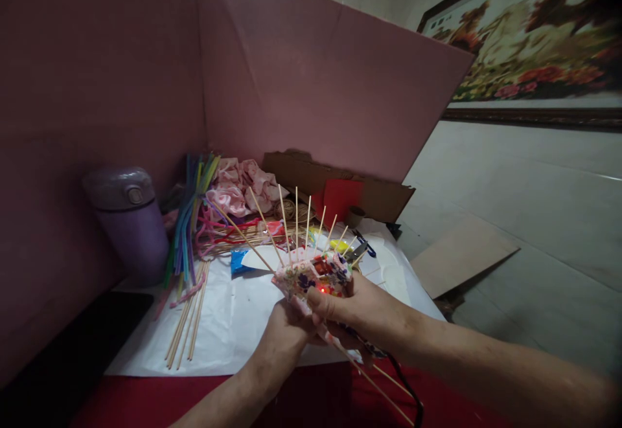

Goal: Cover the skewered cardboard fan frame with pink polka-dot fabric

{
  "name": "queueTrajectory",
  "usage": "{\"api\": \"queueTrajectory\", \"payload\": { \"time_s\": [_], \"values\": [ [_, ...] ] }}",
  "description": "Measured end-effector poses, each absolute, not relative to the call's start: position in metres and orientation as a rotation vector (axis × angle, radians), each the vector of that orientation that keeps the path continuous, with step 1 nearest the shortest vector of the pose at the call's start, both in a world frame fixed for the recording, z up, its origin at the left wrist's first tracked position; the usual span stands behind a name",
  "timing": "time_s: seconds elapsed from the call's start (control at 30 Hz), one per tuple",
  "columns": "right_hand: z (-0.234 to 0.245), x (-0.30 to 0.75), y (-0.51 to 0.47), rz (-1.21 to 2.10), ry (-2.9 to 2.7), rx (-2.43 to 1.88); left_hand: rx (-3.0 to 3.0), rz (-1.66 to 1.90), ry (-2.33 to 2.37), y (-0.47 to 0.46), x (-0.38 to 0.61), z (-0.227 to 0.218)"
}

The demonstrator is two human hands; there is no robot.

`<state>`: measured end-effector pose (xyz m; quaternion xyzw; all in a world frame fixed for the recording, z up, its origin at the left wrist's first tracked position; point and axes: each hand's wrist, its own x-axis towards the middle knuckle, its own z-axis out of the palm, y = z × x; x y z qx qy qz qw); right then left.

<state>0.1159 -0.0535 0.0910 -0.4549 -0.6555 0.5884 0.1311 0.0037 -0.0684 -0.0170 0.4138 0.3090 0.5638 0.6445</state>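
Over the white sheet [228, 324], left hand [292, 323] and right hand [362, 305] curl closed on floral cloth [304, 280], forearms [245, 382] slanting inward.

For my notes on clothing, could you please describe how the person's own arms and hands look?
The left hand and right hand are bare, with no gloves visible. The forearms show no sleeves, and I see no watch or bracelet. Both hands are partly hidden, so rings cannot be ruled out.
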Motion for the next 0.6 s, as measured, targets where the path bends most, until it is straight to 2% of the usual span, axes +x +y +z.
{"api": "queueTrajectory", "payload": {
  "time_s": [0.6],
  "values": [
    [0.0873, 0.1172, -0.0502, 1.634, -1.942, -1.26, 0.959, 1.25, 0.769, -0.0701, 0.0026, -0.0161]
  ]
}}
